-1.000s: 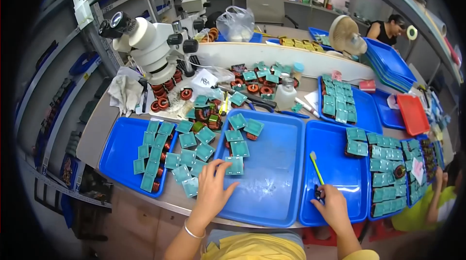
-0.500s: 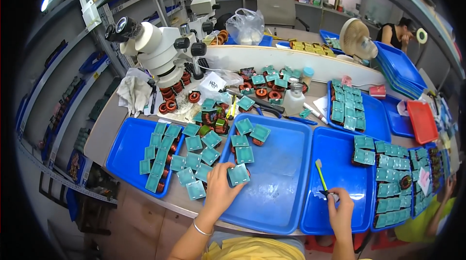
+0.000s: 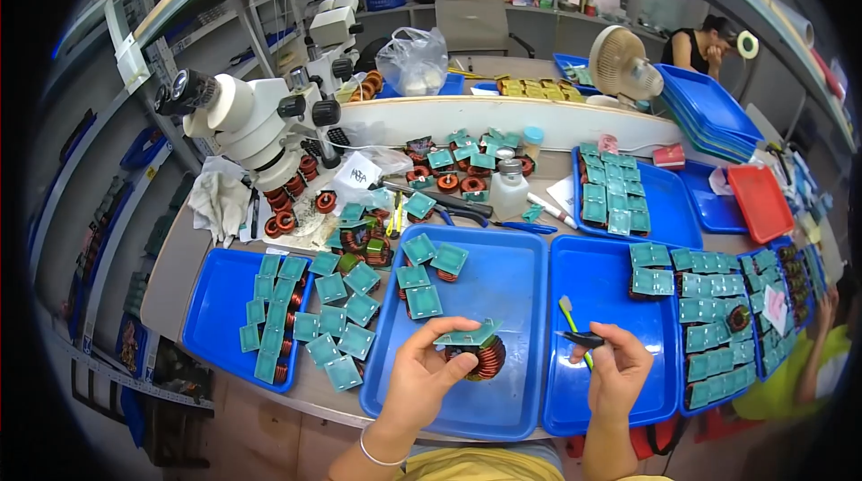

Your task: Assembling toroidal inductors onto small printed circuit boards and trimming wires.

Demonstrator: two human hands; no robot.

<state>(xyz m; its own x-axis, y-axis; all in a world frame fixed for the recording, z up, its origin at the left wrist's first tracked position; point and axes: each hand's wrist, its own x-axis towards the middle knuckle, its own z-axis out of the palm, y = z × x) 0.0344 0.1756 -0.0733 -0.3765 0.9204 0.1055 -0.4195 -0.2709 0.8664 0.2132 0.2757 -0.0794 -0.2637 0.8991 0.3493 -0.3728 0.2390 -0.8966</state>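
Observation:
My left hand (image 3: 420, 375) grips a toroidal coil (image 3: 490, 359) of copper-coloured wire, with a green square board on its top. It is held tilted, its windings facing right, over the large blue tray (image 3: 521, 265). In my right hand (image 3: 620, 368) is a slim dark tool (image 3: 584, 338) with a thin pointed tip aimed left at the coil; tip and coil are apart. Its exact kind is unclear. Behind the tool, a green-handled brush (image 3: 569, 312) lies in the right blue tray (image 3: 620, 391). Several board-topped coils (image 3: 424, 301) stand in the large tray's far left part.
More board-topped coils fill the left tray (image 3: 215, 301), the table beside it and right-hand trays (image 3: 687, 405). A white microscope (image 3: 247, 122) stands back left. Pliers (image 3: 525, 228) and a clear bottle (image 3: 509, 189) lie behind the trays. Another person (image 3: 696, 50) sits far right.
My left hand has lifted the coil and tipped it so its windings show. My right hand has raised the dark tool and turned its tip toward the coil. The view has shifted.

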